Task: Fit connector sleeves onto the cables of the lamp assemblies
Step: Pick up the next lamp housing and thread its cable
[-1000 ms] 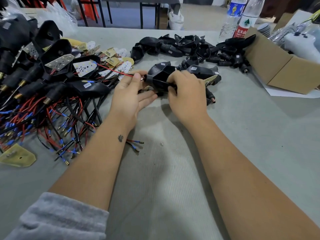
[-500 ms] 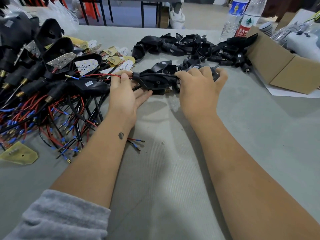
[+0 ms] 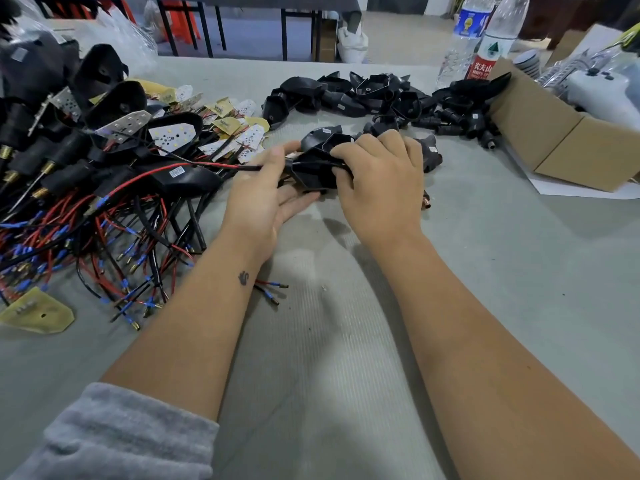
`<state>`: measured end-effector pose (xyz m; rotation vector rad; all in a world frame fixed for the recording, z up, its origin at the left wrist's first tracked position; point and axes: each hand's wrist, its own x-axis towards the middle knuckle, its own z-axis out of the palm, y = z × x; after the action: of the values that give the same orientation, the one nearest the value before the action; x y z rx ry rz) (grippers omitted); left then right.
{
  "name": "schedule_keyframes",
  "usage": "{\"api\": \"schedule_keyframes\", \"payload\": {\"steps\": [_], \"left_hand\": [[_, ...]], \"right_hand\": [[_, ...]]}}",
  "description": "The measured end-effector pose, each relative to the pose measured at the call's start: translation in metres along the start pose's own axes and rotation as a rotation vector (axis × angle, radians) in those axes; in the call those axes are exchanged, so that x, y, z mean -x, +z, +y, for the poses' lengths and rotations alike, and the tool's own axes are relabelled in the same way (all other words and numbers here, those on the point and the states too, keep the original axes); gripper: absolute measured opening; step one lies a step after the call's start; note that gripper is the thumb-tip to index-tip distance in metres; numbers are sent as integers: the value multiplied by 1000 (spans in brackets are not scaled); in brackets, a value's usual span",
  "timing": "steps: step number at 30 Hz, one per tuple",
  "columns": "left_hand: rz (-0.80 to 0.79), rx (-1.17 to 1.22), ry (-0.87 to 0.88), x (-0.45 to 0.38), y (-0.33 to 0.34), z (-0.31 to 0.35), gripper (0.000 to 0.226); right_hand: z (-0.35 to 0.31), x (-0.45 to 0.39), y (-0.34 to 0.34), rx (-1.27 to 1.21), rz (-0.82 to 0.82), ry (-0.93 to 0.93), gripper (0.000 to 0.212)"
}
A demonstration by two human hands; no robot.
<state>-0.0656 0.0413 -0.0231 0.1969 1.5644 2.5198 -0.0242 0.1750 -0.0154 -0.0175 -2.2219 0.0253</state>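
While the left hand pinches the red-black cable | right hand curls round black housing, mid-table, right of the wired pile | tip: keep cable taut, feed straight through.

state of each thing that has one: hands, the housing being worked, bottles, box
left hand: pinches the red and black cable
right hand: grips the black housing
black housing: held just above the table
two bottles: upright
cardboard box: open
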Motion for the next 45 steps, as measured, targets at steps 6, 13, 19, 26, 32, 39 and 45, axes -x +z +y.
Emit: {"api": "schedule_keyframes", "payload": {"steps": [6, 13, 19, 26, 32, 39, 45], "left_hand": [[169, 83, 49, -8, -8, 3, 26], [250, 212, 53, -12, -14, 9, 28], [222, 214, 39, -11, -11, 8, 29], [164, 202, 49, -9, -10, 7, 28], [34, 18, 39, -4, 0, 1, 29], [-72, -22, 3, 0, 1, 1, 29], [-112, -40, -10, -1, 2, -2, 31]], "right_hand": [[7, 2, 6, -268, -189, 295, 32], [9, 2, 9, -624, -273, 597, 26], [5, 0, 7, -828, -283, 620, 14], [7, -2, 3, -1058, -182, 727, 16], [-3, -2, 3, -1022, -231, 604, 21], [-2, -1, 2, -1001, -244, 589, 16], [-4, -4, 2, -1014, -218, 594, 12]]}}
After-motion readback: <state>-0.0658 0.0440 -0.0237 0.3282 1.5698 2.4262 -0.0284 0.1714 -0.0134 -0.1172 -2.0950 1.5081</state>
